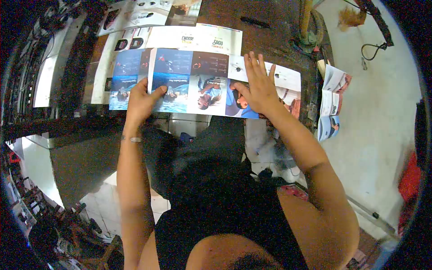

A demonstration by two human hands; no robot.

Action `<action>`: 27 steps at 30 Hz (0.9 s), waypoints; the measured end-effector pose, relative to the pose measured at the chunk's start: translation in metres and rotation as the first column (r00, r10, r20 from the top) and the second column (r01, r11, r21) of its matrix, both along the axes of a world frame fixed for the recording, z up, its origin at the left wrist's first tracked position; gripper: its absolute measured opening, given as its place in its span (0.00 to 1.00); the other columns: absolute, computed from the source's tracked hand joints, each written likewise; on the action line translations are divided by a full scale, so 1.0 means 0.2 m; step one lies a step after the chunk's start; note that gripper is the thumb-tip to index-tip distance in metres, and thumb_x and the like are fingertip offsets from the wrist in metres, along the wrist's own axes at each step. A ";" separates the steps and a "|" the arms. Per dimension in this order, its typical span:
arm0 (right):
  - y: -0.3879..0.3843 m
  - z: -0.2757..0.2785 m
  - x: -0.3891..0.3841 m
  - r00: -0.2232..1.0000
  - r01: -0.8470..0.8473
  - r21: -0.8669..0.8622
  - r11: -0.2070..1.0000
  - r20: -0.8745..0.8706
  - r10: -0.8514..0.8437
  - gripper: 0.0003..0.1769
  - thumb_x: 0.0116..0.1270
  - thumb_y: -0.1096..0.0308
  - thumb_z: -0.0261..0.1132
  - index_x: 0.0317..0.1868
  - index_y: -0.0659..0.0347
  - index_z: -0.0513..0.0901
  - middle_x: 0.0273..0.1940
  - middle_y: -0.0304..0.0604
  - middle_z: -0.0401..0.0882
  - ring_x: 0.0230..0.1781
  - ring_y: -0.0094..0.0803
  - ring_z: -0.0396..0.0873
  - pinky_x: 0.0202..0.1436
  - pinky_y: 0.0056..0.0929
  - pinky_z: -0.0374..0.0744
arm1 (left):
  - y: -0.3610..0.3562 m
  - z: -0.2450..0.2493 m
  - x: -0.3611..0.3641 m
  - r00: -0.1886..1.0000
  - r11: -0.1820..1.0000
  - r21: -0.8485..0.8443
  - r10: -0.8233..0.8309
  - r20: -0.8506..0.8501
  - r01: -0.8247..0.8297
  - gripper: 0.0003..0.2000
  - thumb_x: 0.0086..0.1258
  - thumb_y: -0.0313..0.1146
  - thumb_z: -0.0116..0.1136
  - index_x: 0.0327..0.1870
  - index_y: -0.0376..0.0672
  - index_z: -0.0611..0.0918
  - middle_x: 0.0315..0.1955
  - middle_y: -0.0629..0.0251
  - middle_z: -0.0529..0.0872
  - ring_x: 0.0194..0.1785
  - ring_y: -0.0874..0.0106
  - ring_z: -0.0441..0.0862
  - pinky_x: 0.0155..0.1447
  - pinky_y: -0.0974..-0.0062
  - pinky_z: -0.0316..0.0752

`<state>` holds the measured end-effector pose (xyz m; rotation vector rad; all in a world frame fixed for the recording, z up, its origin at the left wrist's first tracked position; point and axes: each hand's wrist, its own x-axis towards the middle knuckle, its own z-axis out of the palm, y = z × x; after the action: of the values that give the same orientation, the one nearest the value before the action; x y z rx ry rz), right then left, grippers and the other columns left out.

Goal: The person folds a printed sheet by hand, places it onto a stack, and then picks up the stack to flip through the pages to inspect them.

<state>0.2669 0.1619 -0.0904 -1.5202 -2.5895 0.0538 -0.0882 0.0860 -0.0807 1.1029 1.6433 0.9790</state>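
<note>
A long printed sheet (207, 85) with blue, white and dark panels lies across the dark wooden table (216, 13), near its front edge. My left hand (145, 98) pinches its left part, thumb on the blue swimming picture. Similar blue sheets (121, 85) lie under and left of that hand. My right hand (261, 87) rests flat on the right part of the long sheet, fingers stretched away from me and thumb out to the left. White sheets with "Cheese" and "Sagu" lettering (229, 39) lie just behind.
More printed sheets (144, 15) lie at the back left. A folded leaflet (332, 103) hangs at the table's right edge. A dark flat object (255, 22) is at the back. Beyond the leaflet stretches a pale floor (373, 121) with a black cable (375, 51).
</note>
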 end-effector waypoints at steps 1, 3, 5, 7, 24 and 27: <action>0.00 0.00 0.00 1.000 0.003 -0.005 1.000 -0.005 -0.003 0.57 0.73 0.31 0.59 0.86 0.66 0.51 0.87 0.62 0.46 0.88 0.61 0.41 0.82 0.79 0.41 | 0.00 0.00 0.00 1.000 0.999 0.035 0.000 0.010 -0.001 0.15 0.69 0.28 0.73 0.54 0.34 0.86 0.44 0.62 0.94 0.44 0.75 0.87 0.52 0.74 0.81; 0.01 -0.02 0.01 1.000 0.008 0.001 1.000 -0.018 -0.008 0.57 0.73 0.33 0.60 0.86 0.66 0.52 0.86 0.63 0.45 0.88 0.62 0.41 0.81 0.80 0.42 | -0.01 0.01 0.01 0.997 0.997 0.074 0.000 -0.082 0.006 0.13 0.69 0.28 0.73 0.52 0.36 0.87 0.42 0.65 0.93 0.42 0.76 0.86 0.51 0.74 0.81; -0.02 0.02 0.01 0.984 0.006 0.005 1.000 -0.181 -0.005 0.57 0.72 0.43 0.66 0.86 0.66 0.46 0.86 0.67 0.41 0.88 0.64 0.39 0.83 0.75 0.42 | -0.03 0.05 0.04 0.997 0.996 0.086 0.023 -0.071 -0.016 0.12 0.69 0.28 0.72 0.51 0.35 0.86 0.40 0.66 0.92 0.41 0.76 0.86 0.50 0.73 0.81; -0.01 0.01 0.03 0.911 0.012 -0.007 1.000 -0.412 -0.014 0.56 0.72 0.52 0.68 0.87 0.65 0.43 0.87 0.68 0.38 0.88 0.64 0.36 0.85 0.68 0.41 | -0.06 0.05 0.04 0.998 0.984 0.179 0.021 -0.058 -0.010 0.12 0.70 0.28 0.71 0.50 0.37 0.85 0.42 0.65 0.91 0.44 0.75 0.84 0.52 0.73 0.79; -0.50 0.22 0.13 0.287 -0.309 -0.478 0.822 -0.871 -0.398 0.47 0.48 0.71 0.83 0.71 0.68 0.74 0.60 0.47 0.86 0.60 0.38 0.84 0.69 0.38 0.79 | -0.40 0.03 -0.06 0.946 0.895 0.402 0.063 0.318 -0.194 0.20 0.74 0.27 0.70 0.65 0.36 0.80 0.52 0.67 0.89 0.54 0.76 0.84 0.62 0.75 0.77; -0.51 0.15 0.11 0.253 -0.383 -0.434 0.815 -0.898 -0.360 0.38 0.58 0.70 0.79 0.68 0.72 0.78 0.58 0.47 0.87 0.57 0.34 0.85 0.67 0.35 0.79 | -0.49 0.00 -0.11 0.910 0.936 0.272 0.101 0.402 -0.223 0.21 0.73 0.27 0.70 0.65 0.36 0.80 0.53 0.67 0.88 0.53 0.75 0.84 0.62 0.74 0.78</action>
<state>0.2879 0.0596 -0.0596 -0.9320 -1.4648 1.4610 -0.1111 -0.0125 -0.0811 0.9070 1.3012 1.5047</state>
